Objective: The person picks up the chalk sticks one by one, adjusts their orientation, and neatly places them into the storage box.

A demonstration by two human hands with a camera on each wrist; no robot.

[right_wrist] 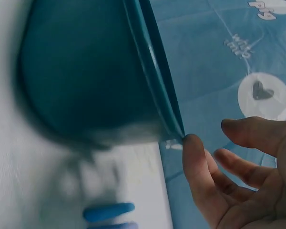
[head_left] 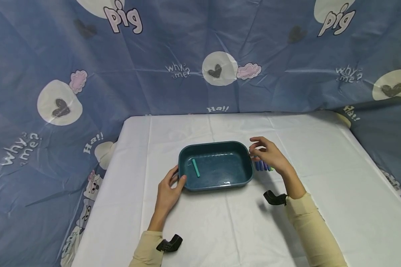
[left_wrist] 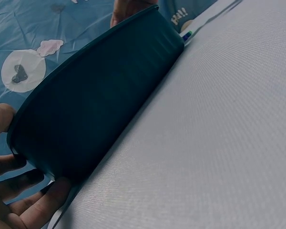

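A dark teal rectangular basin (head_left: 217, 188) sits on the white-covered table with a short green stick (head_left: 195, 168) lying inside, toward its left end. My left hand (head_left: 168, 193) holds the basin's left end, thumb at the rim and fingers against the outer wall. Beside the right end is my right hand (head_left: 269, 154), its fingers loosely bent with nothing between them. One fingertip (right_wrist: 194, 143) is right at the basin's rim in the right wrist view. Below that hand, several coloured sticks (head_left: 261, 165), blue, purple and green, lie in a row, partly hidden.
White cloth (head_left: 200, 230) covers the table. A blue printed curtain (head_left: 173, 44) hangs along the back and both sides. Each wrist wears a black camera mount, the left (head_left: 169, 244) near the front and the right (head_left: 274, 198) above the cloth.
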